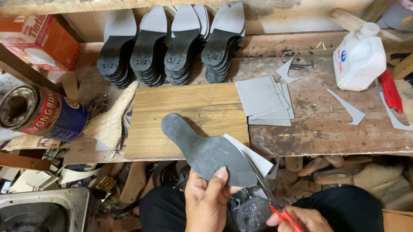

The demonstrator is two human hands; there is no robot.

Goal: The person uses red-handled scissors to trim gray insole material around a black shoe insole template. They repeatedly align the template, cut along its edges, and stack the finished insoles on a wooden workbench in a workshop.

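The left hand [206,203] pinches the broad end of a dark grey, matte shoe insole [201,149], holding it above the front edge of a smooth plywood board [184,111] on the scarred wooden workbench [322,120]. The right hand [306,226] grips red-handled scissors [273,198], whose thin metal blades meet the insole's edge beside a pale grey offcut [250,156]. Behind stand stacked black-and-grey soles [171,42] and flat grey sheets [264,101].

Below the light wooden cutting board [185,116], the right hand [304,225] is cut off by the bottom edge. The red-handled scissors' [273,198] blades are partly hidden behind the dark grey sole-shaped sheet [203,152].
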